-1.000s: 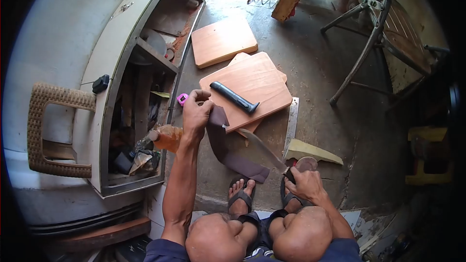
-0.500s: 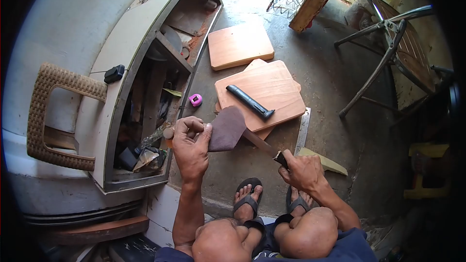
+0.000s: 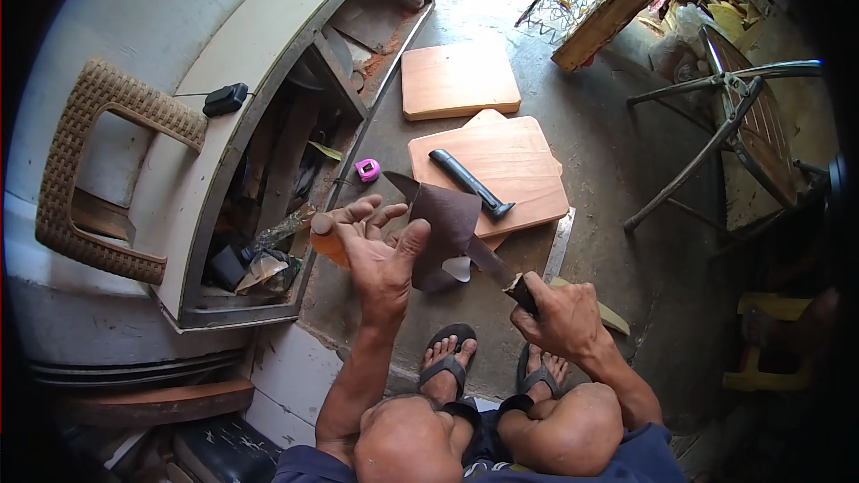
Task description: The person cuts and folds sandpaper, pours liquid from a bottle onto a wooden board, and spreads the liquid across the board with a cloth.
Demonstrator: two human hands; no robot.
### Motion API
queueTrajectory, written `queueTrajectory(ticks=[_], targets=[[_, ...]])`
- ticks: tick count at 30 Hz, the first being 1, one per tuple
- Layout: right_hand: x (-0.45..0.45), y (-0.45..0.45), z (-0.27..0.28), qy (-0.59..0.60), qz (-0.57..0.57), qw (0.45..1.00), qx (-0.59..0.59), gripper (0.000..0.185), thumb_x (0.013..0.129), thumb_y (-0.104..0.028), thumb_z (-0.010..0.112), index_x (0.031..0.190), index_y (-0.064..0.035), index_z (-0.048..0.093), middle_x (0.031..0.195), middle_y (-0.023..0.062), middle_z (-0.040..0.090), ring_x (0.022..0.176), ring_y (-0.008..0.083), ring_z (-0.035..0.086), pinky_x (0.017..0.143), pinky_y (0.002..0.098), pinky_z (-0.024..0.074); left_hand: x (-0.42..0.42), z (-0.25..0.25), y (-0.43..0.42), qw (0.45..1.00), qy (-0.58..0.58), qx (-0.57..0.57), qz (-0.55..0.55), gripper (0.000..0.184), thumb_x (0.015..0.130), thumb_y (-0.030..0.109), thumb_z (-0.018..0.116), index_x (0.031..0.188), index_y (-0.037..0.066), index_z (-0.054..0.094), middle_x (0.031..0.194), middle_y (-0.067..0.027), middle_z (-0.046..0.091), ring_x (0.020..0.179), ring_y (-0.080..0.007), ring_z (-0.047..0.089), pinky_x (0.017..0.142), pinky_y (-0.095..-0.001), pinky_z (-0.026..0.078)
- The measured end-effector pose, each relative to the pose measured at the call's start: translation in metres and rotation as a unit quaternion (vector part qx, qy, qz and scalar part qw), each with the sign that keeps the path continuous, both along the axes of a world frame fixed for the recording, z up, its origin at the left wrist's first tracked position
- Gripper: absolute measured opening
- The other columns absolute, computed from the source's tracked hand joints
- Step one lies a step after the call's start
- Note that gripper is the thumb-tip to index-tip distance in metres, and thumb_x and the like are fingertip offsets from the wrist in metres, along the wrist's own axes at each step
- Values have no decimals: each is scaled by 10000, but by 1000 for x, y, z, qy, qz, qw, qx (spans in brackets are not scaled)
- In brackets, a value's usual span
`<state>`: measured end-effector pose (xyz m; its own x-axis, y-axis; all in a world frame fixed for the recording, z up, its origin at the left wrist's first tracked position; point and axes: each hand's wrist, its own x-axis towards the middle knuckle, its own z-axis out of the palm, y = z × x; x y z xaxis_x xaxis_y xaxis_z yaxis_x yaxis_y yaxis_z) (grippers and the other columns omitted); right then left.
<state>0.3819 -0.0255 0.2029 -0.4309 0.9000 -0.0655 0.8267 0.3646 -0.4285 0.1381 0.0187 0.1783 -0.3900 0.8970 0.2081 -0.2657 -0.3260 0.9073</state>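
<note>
My right hand (image 3: pixel 564 322) is closed round the dark handle of a knife (image 3: pixel 488 259), whose blade points up and to the left. A dark brown sheet of sandpaper (image 3: pixel 447 219) hangs folded over the middle of the blade, with the blade's tip showing beyond it. Beside the sheet, my left hand (image 3: pixel 380 259) is open, its fingers spread and its thumb close to the sheet's edge. Whether the thumb touches the sheet I cannot tell. A pale patch shows low on the sandpaper.
Stacked wooden boards (image 3: pixel 528 165) lie ahead with a black tool (image 3: pixel 470 183) on top. Another board (image 3: pixel 461 80) is behind them. A pink tape measure (image 3: pixel 368 170) lies near the open cabinet (image 3: pixel 335 161) on my left. A folding chair (image 3: pixel 743 116) stands right.
My left hand has opened from its pinch on the sandpaper's edge. The sheet now hangs folded over the blade instead of spread flat, and the blade's tip shows. The right hand keeps its grip.
</note>
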Motion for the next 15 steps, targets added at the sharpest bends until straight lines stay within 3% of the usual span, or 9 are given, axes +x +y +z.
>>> queueTrajectory(ticks=[2,3,4,6,7,8,11,15], targets=[[2,0,6,9,16,1000,-2,301,835,-296,722,955,-75,556,666,135,681,594,370,677,561,478,518,-16,-16,5,991,-1,-26,-132,913,838,209,880,1501,65,268,1512,-119,329,1172,-226,561,1076,-333,423],[3,-1,8,13,27,999,-10,305,833,-299,725,951,-75,555,664,135,680,596,369,676,563,483,518,-15,-15,11,985,10,-5,-173,1106,787,312,912,1590,45,200,1554,-152,382,1217,-260,573,1128,-372,403],[5,0,11,17,38,999,-19,308,832,-303,728,947,-75,554,663,134,678,598,368,675,564,487,518,-17,-13,14,985,9,-3,-170,1106,787,312,912,1590,45,200,1554,-152,382,1217,-260,573,1128,-372,403],[8,0,16,15,44,999,-9,298,827,-297,728,941,-81,558,662,129,675,604,357,679,571,478,516,-24,-11,13,922,-29,-103,-373,1014,815,295,892,1583,27,286,1477,-153,525,1252,-227,577,1129,-382,413],[9,3,18,15,50,999,7,288,821,-292,729,935,-86,562,661,123,671,611,346,683,578,468,514,-25,-17,13,920,-12,-104,-378,727,881,256,840,1471,3,499,1261,-109,689,1193,-167,618,1063,-349,477],[10,8,21,17,58,998,10,288,821,-292,729,935,-86,562,661,123,671,611,346,683,578,468,514,-25,-18,14,923,-9,-102,-371,727,881,256,840,1471,3,499,1261,-109,689,1193,-167,618,1063,-349,477],[18,14,16,-49,11,987,154,234,781,-232,734,884,-95,574,678,88,658,613,291,674,634,390,491,-6,-8,8,921,20,-173,-349,284,995,182,714,1198,-17,717,1071,-37,751,960,-92,674,861,-251,557],[20,17,8,-70,-34,980,185,203,790,-217,738,817,-106,570,643,71,631,562,251,635,585,384,438,16,12,-7,894,77,-241,-370,352,1019,269,687,1181,-42,713,1020,-34,743,919,-75,658,793,-239,550]])
